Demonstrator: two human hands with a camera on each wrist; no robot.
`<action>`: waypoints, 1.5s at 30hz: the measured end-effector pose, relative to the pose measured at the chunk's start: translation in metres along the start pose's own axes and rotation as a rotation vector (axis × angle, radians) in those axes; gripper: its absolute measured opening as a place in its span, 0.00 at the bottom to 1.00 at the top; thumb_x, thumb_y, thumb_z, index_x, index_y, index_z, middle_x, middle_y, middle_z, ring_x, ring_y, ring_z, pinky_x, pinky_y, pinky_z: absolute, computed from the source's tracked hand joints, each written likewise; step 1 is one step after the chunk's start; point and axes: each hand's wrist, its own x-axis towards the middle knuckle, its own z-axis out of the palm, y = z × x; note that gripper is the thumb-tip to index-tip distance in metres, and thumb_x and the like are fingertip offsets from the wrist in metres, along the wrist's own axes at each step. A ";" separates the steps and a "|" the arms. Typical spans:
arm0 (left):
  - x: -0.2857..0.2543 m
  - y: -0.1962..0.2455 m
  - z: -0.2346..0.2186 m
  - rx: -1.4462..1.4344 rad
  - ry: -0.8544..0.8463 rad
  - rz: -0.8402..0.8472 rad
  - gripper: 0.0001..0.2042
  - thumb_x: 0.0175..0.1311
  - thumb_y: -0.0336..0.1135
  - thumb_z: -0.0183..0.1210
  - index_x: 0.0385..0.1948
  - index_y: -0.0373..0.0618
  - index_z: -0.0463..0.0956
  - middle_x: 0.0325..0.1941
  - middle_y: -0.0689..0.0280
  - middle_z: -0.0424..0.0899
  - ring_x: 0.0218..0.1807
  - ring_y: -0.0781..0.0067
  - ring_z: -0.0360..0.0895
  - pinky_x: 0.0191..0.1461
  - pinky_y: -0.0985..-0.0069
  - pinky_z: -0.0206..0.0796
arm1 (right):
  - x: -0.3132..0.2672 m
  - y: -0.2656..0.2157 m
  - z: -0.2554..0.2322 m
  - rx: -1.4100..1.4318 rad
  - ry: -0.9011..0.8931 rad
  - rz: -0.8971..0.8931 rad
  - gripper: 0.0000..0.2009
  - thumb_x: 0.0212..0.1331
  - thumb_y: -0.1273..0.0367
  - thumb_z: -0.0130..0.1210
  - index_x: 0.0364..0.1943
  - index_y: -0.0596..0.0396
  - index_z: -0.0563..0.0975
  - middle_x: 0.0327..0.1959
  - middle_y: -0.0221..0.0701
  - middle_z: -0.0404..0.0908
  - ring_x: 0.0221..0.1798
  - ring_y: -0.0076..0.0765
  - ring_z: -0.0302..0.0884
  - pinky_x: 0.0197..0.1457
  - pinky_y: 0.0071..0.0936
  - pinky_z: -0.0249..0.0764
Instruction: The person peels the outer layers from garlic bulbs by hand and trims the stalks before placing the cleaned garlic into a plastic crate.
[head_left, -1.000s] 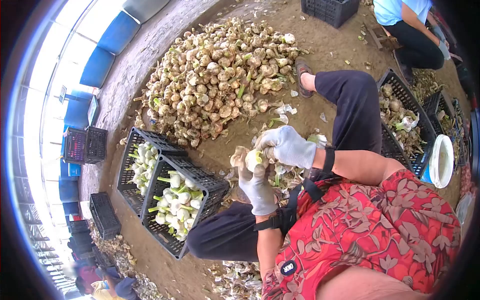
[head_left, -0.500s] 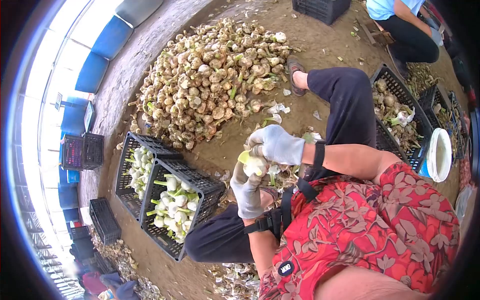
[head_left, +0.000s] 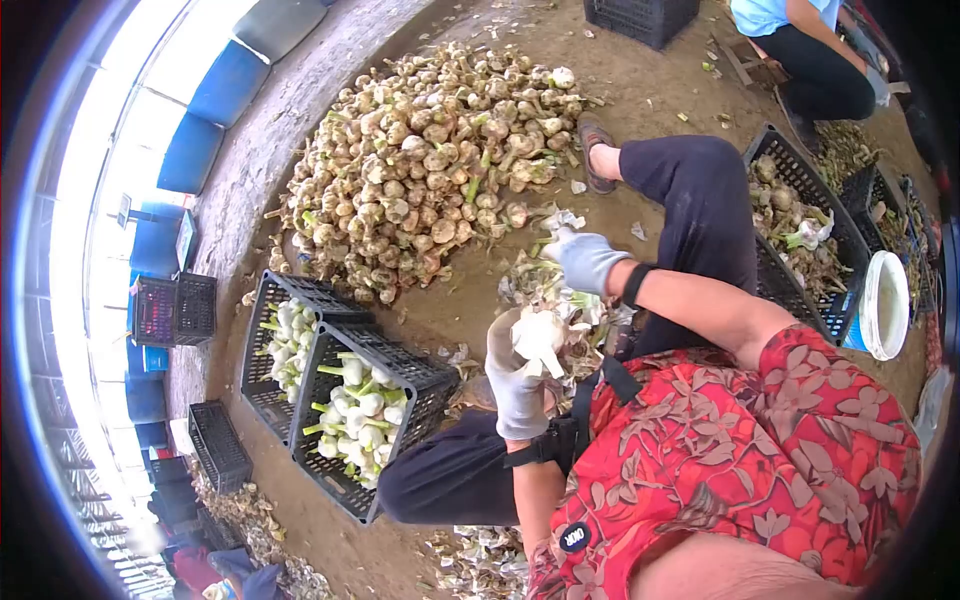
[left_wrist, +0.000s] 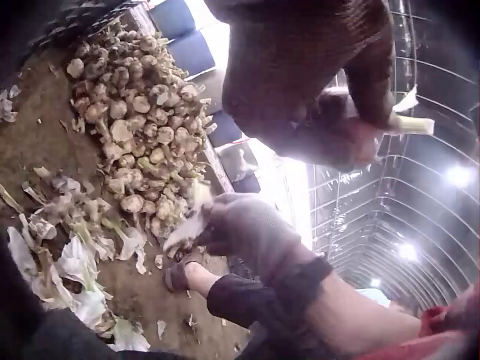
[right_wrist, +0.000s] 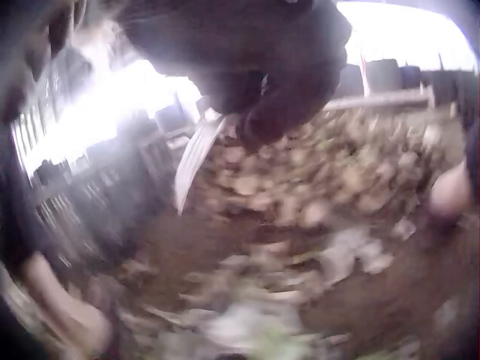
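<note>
Manual handling of garlic on a bare earth floor. Nearest, the person's red patterned shirt (head_left: 720, 430) and dark trousers (head_left: 690, 225) frame the work. The left hand (head_left: 517, 385), in a pale glove, grasps a white garlic bulb (head_left: 540, 335), which lies between the two knees, above the floor; a pale stem projects from it. The right hand (head_left: 590, 263), similarly gloved, stands apart from the bulb and pinches a thin, pale strip of skin (left_wrist: 189, 225); the right wrist view of this grip is blurred. Beneath the hands, loose peelings (left_wrist: 75, 277) cover the ground.

Beside the left knee, a black crate (head_left: 428, 405) presents one corner toward the left hand and holds white bulbs with green stems (head_left: 360, 410). A second crate (head_left: 335, 302), similarly filled, adjoins its far long edge. Beyond the right knee, a third crate (head_left: 818, 188) contains brownish bulbs; a white bucket (head_left: 885, 305) stands just beside its near end.

Farther out, a large heap of unpeeled garlic (head_left: 420, 170) reaches almost to the second crate's corner. In the background are another person (head_left: 820, 70), crouching, and a row of blue panels (head_left: 190, 150).
</note>
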 end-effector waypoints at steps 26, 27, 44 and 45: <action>0.010 -0.025 -0.029 -0.471 0.079 -0.195 0.21 0.60 0.37 0.53 0.56 0.41 0.69 0.50 0.57 0.79 0.46 0.61 0.80 0.48 0.69 0.75 | -0.043 -0.047 -0.053 0.765 0.018 -0.495 0.18 0.50 0.76 0.59 0.48 0.55 0.78 0.48 0.34 0.77 0.49 0.37 0.77 0.53 0.30 0.73; 0.009 -0.024 -0.024 -0.461 0.175 -0.199 0.21 0.61 0.37 0.53 0.56 0.41 0.69 0.50 0.57 0.80 0.45 0.62 0.81 0.46 0.70 0.75 | -0.053 -0.054 -0.057 0.668 0.061 -0.551 0.19 0.50 0.75 0.60 0.49 0.52 0.78 0.50 0.35 0.77 0.49 0.39 0.78 0.52 0.30 0.75; 0.005 -0.011 -0.011 0.035 -0.029 -0.152 0.37 0.43 0.36 0.66 0.59 0.32 0.64 0.49 0.60 0.79 0.46 0.68 0.80 0.50 0.74 0.73 | -0.021 -0.034 -0.016 1.280 -0.175 0.096 0.06 0.52 0.75 0.56 0.33 0.63 0.81 0.25 0.27 0.82 0.27 0.19 0.74 0.30 0.23 0.69; 0.003 -0.007 -0.004 0.046 -0.050 -0.147 0.38 0.43 0.35 0.66 0.61 0.32 0.63 0.49 0.59 0.78 0.48 0.67 0.79 0.53 0.74 0.71 | -0.017 -0.033 -0.010 1.285 -0.117 0.124 0.06 0.53 0.74 0.56 0.33 0.62 0.81 0.25 0.29 0.82 0.27 0.20 0.74 0.30 0.24 0.69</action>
